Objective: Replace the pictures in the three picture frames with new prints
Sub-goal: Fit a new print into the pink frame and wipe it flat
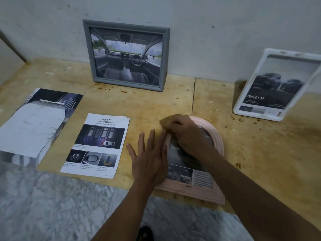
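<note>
Nearest, two bare forearms reach in over a grey marbled floor edge onto a plywood board. Left hand lies flat with fingers straight, pressing at the left edge of the pink arched frame, gripping nothing. Right hand sits over the arched top with fingers curled, pinching what looks like a brownish cloth or backing piece; blurred, cannot tell which. The pink frame lies flat near the board's front edge, with a car print showing in its opening. To its left a loose SAFETY sheet lies flat, thin paper, light and floppy, likely to crease, so best lifted by two edges. Further left lies a bigger folded brochure. The pink frame looks stiff and light, possibly with a glazed front that is fragile; better held by the moulded rim, not the middle. At the back a grey frame with a car-interior picture leans on the wall, and far right a white frame with a DOUBLE CAB print leans too.
</note>
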### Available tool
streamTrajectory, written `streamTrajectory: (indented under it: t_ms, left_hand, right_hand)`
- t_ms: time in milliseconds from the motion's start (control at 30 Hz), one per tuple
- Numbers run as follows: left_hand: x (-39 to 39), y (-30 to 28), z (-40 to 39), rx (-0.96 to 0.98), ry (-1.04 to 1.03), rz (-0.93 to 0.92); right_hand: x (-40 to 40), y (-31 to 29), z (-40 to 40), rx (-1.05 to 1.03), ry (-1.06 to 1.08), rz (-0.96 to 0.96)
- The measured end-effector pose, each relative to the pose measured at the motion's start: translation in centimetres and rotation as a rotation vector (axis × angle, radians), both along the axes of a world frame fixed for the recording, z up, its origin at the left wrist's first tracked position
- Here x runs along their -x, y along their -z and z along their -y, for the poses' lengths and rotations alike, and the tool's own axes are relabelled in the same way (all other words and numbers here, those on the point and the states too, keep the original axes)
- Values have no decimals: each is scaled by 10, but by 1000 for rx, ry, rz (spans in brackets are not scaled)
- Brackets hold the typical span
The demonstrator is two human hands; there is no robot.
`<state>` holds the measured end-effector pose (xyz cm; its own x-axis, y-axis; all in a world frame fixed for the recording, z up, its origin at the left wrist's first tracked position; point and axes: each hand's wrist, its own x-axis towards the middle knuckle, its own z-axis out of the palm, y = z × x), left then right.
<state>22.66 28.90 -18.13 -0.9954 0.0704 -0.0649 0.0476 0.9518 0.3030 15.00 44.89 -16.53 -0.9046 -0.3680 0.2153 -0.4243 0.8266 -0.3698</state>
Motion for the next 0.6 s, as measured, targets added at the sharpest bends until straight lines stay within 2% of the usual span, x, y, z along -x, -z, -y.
streamTrajectory:
  t_ms: [133,333,600]
  left_hand:
    - [1,2,0,12,-10,10]
    - [1,-1,1,-13,-26,24]
    - [0,-4,-4,-20,-63,52]
  right_hand:
    - [-12,9,1,23,-56,9]
    - [-2,3,-43,-292,75,-32]
    - [-22,-7,-74,-371,222,86]
